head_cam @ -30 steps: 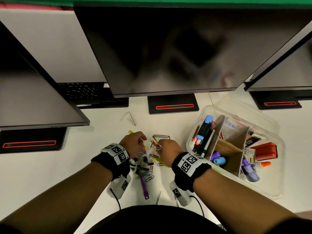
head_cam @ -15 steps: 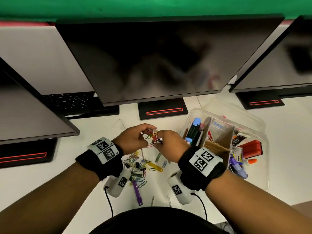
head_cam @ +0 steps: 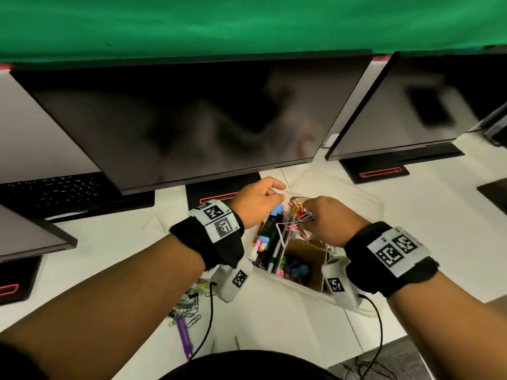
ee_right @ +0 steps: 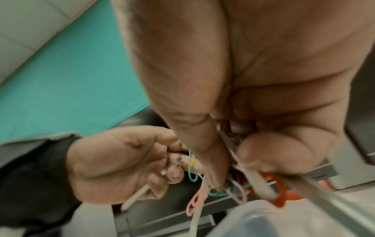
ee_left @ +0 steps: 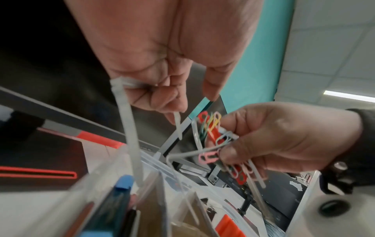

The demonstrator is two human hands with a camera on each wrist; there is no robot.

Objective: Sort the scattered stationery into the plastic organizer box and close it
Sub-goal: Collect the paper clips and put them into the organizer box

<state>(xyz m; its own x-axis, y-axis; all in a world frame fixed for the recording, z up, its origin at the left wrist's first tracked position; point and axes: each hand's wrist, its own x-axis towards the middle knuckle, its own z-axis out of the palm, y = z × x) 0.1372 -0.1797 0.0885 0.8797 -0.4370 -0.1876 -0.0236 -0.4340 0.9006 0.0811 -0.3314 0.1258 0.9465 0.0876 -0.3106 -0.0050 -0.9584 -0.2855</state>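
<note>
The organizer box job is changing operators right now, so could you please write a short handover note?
Right hand: pinches a bunch of coloured paper clips and white strips above the organizer box.
Left hand: holds a white cable tie over the box's far left corner.
Done: markers stand in the left compartment, small coloured items fill the cardboard divider section, and a red item lies further right.
Left: drop both handfuls in, then collect the loose clips and purple strip on the desk by the left forearm. The box is open; close it last.
</note>
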